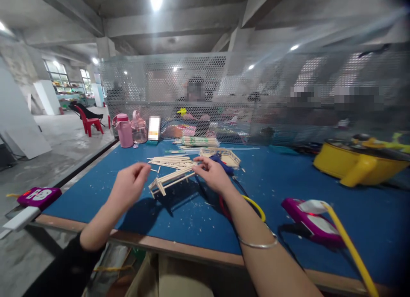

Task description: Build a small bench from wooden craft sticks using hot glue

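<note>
Grip: right hand [214,175] pinches the near frame at its right end, thumb and fingertips drawn together.
Left hand [130,182]: fingers curled in against the thumb, just beside the frame's left end, apart from it; cannot tell whether anything small sits between the fingertips.
Near frame [174,179]: 1, pale wooden sticks, long and narrow, between the 2 hands, tilted up toward the right; dark shadow on the tabletop below.
Far frame [233,161]: 1, pale sticks, lying flat beyond the right hand.
Blue tool [224,164]: 1, beside the far frame, partly hidden behind the right hand.
Loose sticks [171,160]: small pile, behind the near frame.
Stick bundle [201,141]: at the back, near the screen.
Tabletop [192,233]: blue, sprinkled with pale scraps.
Power strips: 2, purple; 1 at right [312,224] with a white plug [312,206] and yellow cord [350,248], 1 at the left edge [41,197].
Yellow pot [361,160]: 1, right side, handle toward the wearer.
Drinkware: 1 pink jug [124,132], 1 pink bottle [139,130] beside it.
Phone [154,128]: 1, upright, lit.
Screen [131,88]: perforated, people blurred behind.
Bracelet [260,246]: 1, silver, right wrist.
</note>
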`<state>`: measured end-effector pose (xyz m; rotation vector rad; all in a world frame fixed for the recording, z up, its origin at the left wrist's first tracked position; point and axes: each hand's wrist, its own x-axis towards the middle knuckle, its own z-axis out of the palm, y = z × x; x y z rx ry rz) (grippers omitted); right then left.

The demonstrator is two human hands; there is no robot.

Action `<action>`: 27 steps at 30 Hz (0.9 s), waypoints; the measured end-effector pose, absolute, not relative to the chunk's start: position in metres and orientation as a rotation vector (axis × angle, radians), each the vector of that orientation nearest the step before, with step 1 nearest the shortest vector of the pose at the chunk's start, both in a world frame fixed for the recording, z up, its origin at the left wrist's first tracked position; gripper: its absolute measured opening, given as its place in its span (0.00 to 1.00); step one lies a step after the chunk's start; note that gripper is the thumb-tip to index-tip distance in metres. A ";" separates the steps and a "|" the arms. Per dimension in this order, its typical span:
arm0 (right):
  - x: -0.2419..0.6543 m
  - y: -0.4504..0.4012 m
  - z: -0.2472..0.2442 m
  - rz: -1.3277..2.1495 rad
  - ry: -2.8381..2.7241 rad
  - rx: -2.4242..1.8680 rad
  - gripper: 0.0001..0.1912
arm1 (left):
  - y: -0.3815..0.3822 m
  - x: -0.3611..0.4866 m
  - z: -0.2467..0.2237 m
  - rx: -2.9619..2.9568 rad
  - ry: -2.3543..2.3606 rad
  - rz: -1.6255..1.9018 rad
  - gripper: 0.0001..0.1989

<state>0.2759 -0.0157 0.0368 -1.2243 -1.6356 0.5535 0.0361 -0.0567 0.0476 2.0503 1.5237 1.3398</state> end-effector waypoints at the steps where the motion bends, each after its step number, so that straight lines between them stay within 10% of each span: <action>1: 0.277 -0.016 0.037 0.606 -1.648 -1.216 0.15 | -0.070 0.033 0.035 1.987 1.523 1.318 0.16; 6: 0.280 -0.019 0.040 0.828 -1.692 -1.128 0.15 | -0.096 0.044 0.001 1.831 1.328 1.340 0.27; 27: 0.269 -0.016 0.006 0.586 -2.086 -1.243 0.09 | -0.061 0.020 -0.023 2.115 1.704 1.320 0.14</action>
